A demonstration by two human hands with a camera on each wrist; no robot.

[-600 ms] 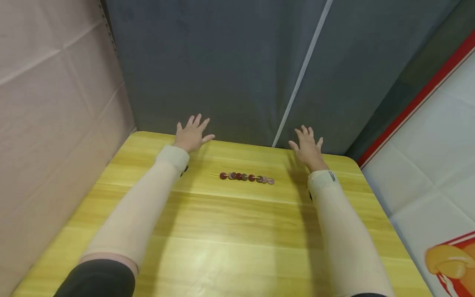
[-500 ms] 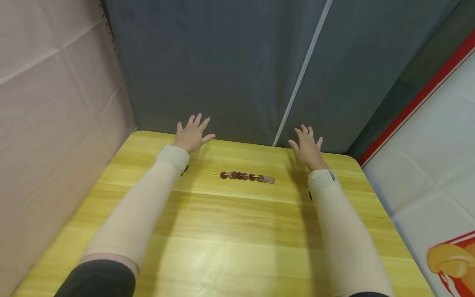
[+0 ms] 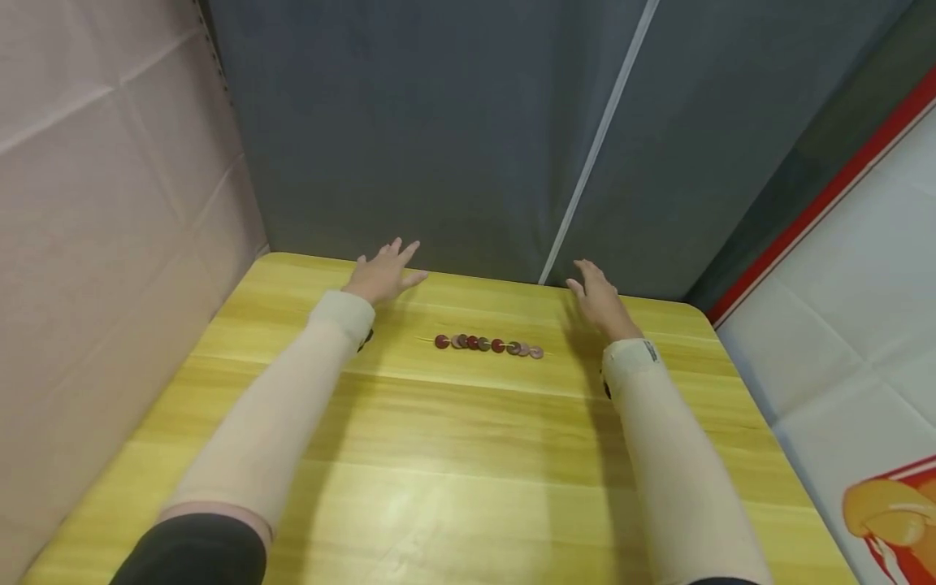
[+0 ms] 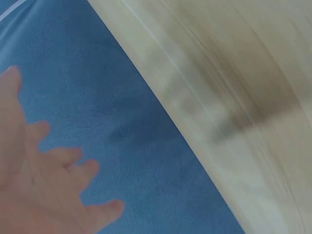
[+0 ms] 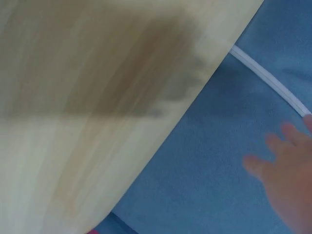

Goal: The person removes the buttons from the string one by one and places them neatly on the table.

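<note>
Head view shows the left hand (image 3: 382, 275) spread flat-fingered over the far edge of the glossy yellow wood-grain table (image 3: 453, 455), holding nothing. Across from it the right hand (image 3: 600, 298) hovers the same way, fingers straight and loose, palm down, nothing in it. Between the two hands and a little nearer the wrists lies a thin skewer (image 3: 488, 344) threaded with round flat discs, dark red and dull brown. Grey cloth (image 3: 439, 122) hangs smooth just past the fingertips.
</note>
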